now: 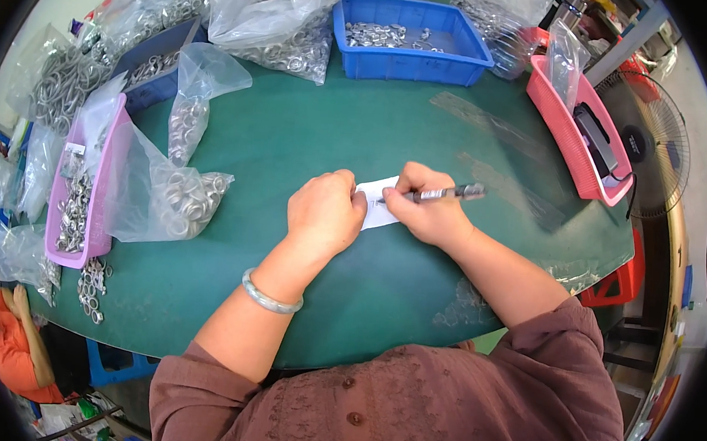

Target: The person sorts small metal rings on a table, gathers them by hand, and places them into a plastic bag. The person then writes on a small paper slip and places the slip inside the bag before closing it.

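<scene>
Head view: a small white paper slip (381, 204) lies flat on the green counter (310, 135), directly before the person. Left hand (325, 213) rests loosely fisted on the slip's left edge, evidently pinning it against sliding. Right hand (426, 208) is clamped on a pen (441, 194), tip down on the paper, writing posture. Both hands sit close together. Clear bags of metal rings (183, 196) and a blue tray (415, 40) stand pushed back, leaving the writing area free.

White paper slip (380, 210) on green table (310, 135); blue bin (414, 61).
</scene>
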The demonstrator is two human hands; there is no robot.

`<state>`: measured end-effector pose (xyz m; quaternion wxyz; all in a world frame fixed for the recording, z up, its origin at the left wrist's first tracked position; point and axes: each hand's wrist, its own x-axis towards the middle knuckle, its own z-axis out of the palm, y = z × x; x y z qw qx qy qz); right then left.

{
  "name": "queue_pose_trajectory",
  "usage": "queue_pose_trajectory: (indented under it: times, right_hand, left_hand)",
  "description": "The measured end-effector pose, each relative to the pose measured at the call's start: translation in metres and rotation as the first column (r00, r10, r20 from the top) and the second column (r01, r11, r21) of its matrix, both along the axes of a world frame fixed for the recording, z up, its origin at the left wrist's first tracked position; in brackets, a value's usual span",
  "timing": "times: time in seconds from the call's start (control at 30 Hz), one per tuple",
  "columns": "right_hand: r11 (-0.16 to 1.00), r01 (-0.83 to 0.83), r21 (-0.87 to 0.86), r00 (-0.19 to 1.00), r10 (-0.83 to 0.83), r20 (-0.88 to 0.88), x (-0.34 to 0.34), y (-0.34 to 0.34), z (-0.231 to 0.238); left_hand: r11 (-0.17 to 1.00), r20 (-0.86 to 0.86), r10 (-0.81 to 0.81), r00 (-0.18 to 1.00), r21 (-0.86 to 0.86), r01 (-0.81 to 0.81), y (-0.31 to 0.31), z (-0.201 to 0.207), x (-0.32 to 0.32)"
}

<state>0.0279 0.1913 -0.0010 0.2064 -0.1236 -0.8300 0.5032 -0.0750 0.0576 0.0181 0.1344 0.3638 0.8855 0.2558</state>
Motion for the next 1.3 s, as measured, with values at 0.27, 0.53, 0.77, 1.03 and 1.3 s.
queue_pose_trajectory:
  times: [0.27,0.53,0.77,1.03,1.3]
  right_hand:
    - [0.983,-0.020,0.182,0.999,0.028,-0.040,0.014,0.040,0.048]
    - [0.424,0.429,0.797,0.659,-0.751,0.045,0.117,0.165,0.134]
    - [0.426,-0.008,0.905,0.240,-0.878,0.415,0.200,0.256,0.110]
    - [0.477,0.154,0.865,0.736,-0.639,0.222,0.086,0.151,0.131]
    - [0.935,-0.311,0.172,0.911,0.241,0.335,0.024,0.043,0.065]
  left_hand:
    - [1.000,-0.098,-0.015,0.995,0.024,0.018,-0.001,-0.009,-0.005]
    - [0.998,0.005,0.020,1.000,0.058,-0.021,-0.005,-0.002,-0.003]
    - [0.949,-0.053,-0.099,0.994,0.294,0.111,-0.003,-0.006,0.007]
    - [0.892,-0.019,-0.038,0.999,0.451,0.043,-0.021,-0.006,-0.002]
    - [0.683,-0.025,-0.246,0.969,0.705,0.192,-0.013,-0.004,0.000]
